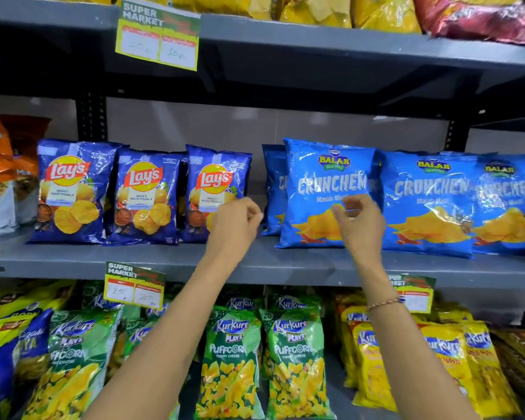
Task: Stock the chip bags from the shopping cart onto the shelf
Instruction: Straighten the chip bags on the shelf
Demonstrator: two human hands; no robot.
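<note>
Three dark blue Lay's bags [143, 195] stand in a row on the grey middle shelf [164, 256]. To their right stand light blue Balaji Crunchem bags, the front one [322, 177] upright at the centre. My left hand [235, 221] hovers in front of the third Lay's bag [217, 177], fingers loosely curled, holding nothing. My right hand [359, 221] is just in front of the centre Crunchem bag, fingers bent and apart; I cannot tell if they touch it. No shopping cart is in view.
More Crunchem bags [428, 201] fill the right of the shelf. Orange mix bags [0, 165] sit far left. Green Kurkure Puffcorn bags [231, 359] and yellow Kurkure bags [385, 359] fill the shelf below. Price tags [134, 286] hang from the shelf edges.
</note>
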